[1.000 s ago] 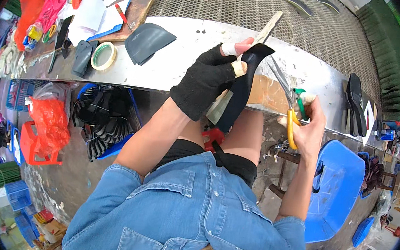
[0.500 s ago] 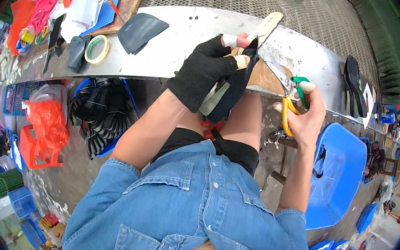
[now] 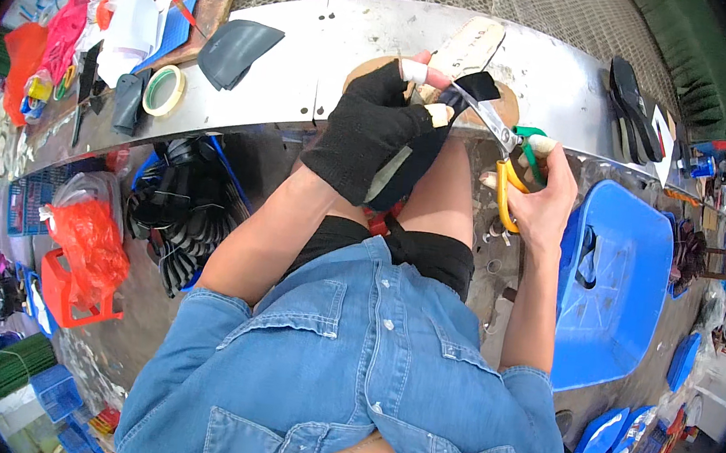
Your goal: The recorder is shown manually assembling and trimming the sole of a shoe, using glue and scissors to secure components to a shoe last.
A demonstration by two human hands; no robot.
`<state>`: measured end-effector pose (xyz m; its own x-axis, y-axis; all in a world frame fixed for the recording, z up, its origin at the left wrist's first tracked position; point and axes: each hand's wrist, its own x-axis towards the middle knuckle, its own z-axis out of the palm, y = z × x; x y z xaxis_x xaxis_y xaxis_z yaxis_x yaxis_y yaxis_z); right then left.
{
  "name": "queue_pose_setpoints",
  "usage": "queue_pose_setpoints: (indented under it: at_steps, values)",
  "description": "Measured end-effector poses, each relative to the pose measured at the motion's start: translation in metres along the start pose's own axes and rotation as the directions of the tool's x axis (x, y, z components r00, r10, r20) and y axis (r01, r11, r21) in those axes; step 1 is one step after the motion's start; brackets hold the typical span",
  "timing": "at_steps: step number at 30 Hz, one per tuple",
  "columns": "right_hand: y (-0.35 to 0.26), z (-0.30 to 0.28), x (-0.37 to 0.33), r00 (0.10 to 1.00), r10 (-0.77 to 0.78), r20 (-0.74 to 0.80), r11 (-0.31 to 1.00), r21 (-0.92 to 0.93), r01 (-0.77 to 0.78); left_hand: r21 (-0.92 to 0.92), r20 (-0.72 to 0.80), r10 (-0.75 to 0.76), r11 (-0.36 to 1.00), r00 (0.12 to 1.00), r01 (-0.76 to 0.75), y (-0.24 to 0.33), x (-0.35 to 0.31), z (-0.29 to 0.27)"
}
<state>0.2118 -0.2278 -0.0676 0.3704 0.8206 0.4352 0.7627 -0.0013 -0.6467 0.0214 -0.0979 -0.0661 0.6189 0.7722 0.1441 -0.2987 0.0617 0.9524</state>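
My left hand [image 3: 374,122], in a black fingerless glove with tape on the fingers, grips a black sole-shaped piece [image 3: 417,170] with a grey strip along one side. My right hand [image 3: 546,188], bare with taped fingertips, holds scissors [image 3: 495,127] with one green and one yellow handle. The scissor blades reach left to a black flap [image 3: 481,87] beside my left fingertips. Whether the blades are biting into it is hard to tell. Beyond the fingers is a cream sole-shaped board [image 3: 468,47]; whether it is joined to the black piece is hidden.
On the metal bench [image 3: 293,51] lie dark grey sheets [image 3: 238,52], a tape roll [image 3: 163,91] and, to the right, black insoles [image 3: 630,109]. Below stand a blue tub [image 3: 615,315], a crate of black pieces [image 3: 183,216] and a red stool [image 3: 78,289] bearing a bag.
The view has shifted a little. My right hand and the scissors have come slightly left and down, and the black flap now shows spread out to the right of the blade tips.
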Motion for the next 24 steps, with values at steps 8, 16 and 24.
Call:
queue_pose_setpoints:
  at_steps: [8, 16, 24]
  values:
    - [0.025, 0.002, -0.047, 0.995, 0.096, -0.024, 0.995, -0.023, -0.097, 0.433, 0.01, 0.237, 0.875, 0.971, -0.218, -0.006, -0.015, 0.004]
    - [0.073, -0.012, -0.005, 0.915, 0.371, -0.158, 0.869, -0.289, -0.402, 0.673, 0.153, 0.605, 0.515, 0.781, -0.531, 0.017, -0.005, -0.003]
    - [0.035, 0.015, 0.066, 0.986, 0.151, -0.066, 0.983, 0.115, -0.143, 0.252, -0.034, 0.326, 0.918, 0.945, -0.307, 0.009, 0.01, -0.011]
